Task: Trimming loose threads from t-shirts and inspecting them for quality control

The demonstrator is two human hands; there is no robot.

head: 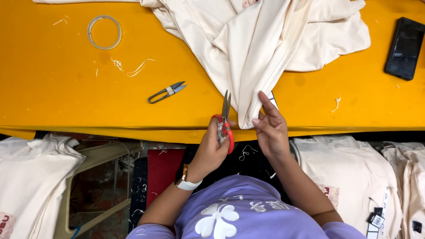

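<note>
Cream cotton garment (pixel 261 40) is lying bunched on the yellow table (pixel 53 79), one folded edge hanging down to the table's near rim. The right hand (pixel 271 128) is pinching that edge between thumb and fingers, other fingers extended. The left hand (pixel 212 148) is curling closed around red-handled thread snips (pixel 226 121), blades pointing up just beside the fabric. Grey snips (pixel 167 92), a tape ring (pixel 104 32) and a black phone (pixel 404 48) are resting well apart.

We see a cream garment (pixel 261 40) on the bright yellow table (pixel 53 88), red-handled scissors (pixel 225 126), grey thread snips (pixel 167 92), a black phone (pixel 404 48), and a lilac shirt (pixel 248 214) with a white flower print
</note>
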